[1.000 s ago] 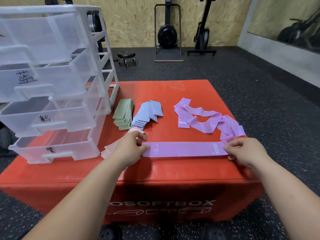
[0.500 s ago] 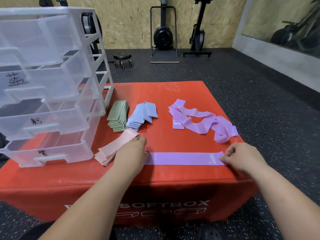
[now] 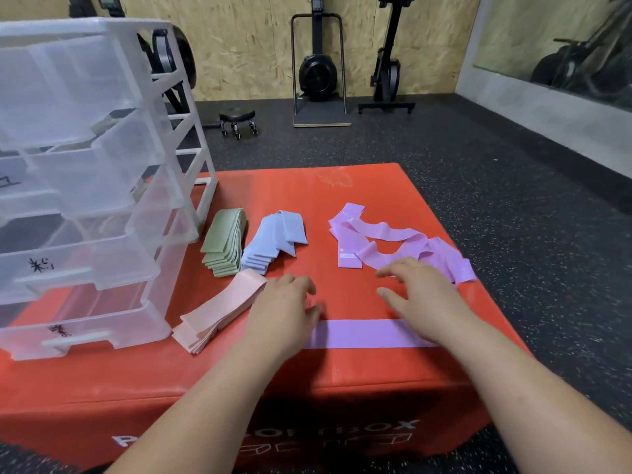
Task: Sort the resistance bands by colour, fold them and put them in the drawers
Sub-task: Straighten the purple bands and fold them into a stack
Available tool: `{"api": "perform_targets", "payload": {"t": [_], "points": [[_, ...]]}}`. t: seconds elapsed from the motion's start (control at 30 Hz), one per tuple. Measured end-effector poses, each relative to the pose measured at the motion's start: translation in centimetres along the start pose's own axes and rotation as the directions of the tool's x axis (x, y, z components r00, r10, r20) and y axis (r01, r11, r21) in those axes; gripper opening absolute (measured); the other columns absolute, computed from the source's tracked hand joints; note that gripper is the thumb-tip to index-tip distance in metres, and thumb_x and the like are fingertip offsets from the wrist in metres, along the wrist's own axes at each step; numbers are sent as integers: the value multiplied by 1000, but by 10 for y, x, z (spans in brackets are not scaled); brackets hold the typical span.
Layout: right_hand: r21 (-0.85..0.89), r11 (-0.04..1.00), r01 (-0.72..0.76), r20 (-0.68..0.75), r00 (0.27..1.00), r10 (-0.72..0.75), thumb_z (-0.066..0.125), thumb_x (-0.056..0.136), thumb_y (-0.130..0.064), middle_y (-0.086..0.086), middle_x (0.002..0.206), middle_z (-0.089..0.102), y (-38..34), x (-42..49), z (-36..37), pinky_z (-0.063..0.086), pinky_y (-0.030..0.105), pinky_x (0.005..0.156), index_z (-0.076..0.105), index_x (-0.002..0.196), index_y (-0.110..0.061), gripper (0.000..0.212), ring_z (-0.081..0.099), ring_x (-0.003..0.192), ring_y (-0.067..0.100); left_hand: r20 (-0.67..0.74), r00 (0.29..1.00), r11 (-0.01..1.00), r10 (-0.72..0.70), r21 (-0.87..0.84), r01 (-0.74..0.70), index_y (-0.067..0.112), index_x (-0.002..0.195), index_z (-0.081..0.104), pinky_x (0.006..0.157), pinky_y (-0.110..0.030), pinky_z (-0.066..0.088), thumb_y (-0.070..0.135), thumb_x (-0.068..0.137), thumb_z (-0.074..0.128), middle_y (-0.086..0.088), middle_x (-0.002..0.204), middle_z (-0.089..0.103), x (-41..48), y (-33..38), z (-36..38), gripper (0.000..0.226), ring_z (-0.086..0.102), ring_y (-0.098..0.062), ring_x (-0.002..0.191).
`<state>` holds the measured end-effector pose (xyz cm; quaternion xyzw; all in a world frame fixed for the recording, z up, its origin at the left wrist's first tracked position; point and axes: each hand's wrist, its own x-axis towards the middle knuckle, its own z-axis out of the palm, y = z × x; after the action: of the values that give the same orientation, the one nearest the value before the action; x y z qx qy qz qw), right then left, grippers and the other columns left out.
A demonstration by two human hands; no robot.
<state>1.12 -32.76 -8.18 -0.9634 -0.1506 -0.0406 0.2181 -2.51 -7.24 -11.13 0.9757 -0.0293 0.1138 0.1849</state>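
A single purple band (image 3: 359, 333) lies flat and straight across the near edge of the red box (image 3: 342, 381), its two ends hidden under the hands. The left hand (image 3: 284, 309) sits over the band's left end, its fingers (image 3: 301, 285) loosely curled and closed on nothing. The right hand (image 3: 427, 299) hovers over the right end, fingers stretched out towards the left and spread, also gripping nothing. Motion blur makes it hard to tell whether either palm presses on the band.

Just behind the right hand lies a loose tangle of purple bands (image 3: 393, 248), unfolded and overlapping, and the fingertips come close to its near edge. Left of the left hand, touching or nearly touching its knuckles, is a folded pink stack (image 3: 219, 313) lying at a slant. Behind that stand a folded green stack (image 3: 225, 244) and a folded blue stack (image 3: 273, 241), side by side and close together.

A clear plastic drawer unit (image 3: 102, 165) fills the left side of the box, its drawers pulled out in steps, with black handwritten marks on the fronts of the lower ones. The green stack lies just beside its frame.

On the dark speckled floor (image 3: 478, 165) beyond are a small wheeled stool (image 3: 237, 119) and two upright exercise machines (image 3: 319, 73) against a plywood wall. A mirror (image 3: 564, 46) lines the right wall.
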Motion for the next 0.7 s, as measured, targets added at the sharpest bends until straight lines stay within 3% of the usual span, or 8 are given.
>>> {"api": "perform_targets", "payload": {"t": [0.13,0.23,0.33,0.53,0.7], "points": [[-83,993,87,123,989,-76,59,100,-45,-11,150,52,-21,30,31,44,47,109,58,142,-32,44,46,134,26,67,998,999,20,40,-22,32,122,65,95,-40,47,44,96,64,3,114,60,6,-5,8,29,53,-26,113],[-186,982,35,164,986,-4,50,104,-47,-9,157,45,-27,47,48,43,49,107,45,152,-31,51,43,135,29,75,997,999,33,30,-35,32,122,66,98,-41,46,44,95,65,3,117,61,9,-11,8,30,53,-26,115],[-270,962,-40,120,990,75,46,105,-44,-4,151,50,-28,57,56,44,47,102,44,151,-30,48,45,131,31,74,997,999,35,14,-36,30,122,66,98,-41,46,42,94,65,2,116,61,11,-16,5,31,54,-25,115],[-361,928,-93,6,995,103,55,102,-41,-2,133,55,-31,68,69,46,43,92,60,137,-32,37,49,120,29,75,996,999,40,-2,-40,32,123,65,99,-40,47,44,94,64,3,117,60,8,-17,2,31,53,-24,115],[-252,954,-165,-104,984,143,63,98,-35,4,118,63,-31,74,76,53,42,79,75,111,-29,19,58,106,30,86,996,999,35,-5,-35,32,125,63,99,-41,48,46,96,62,3,119,59,0,-16,-3,32,51,-24,115]]}}
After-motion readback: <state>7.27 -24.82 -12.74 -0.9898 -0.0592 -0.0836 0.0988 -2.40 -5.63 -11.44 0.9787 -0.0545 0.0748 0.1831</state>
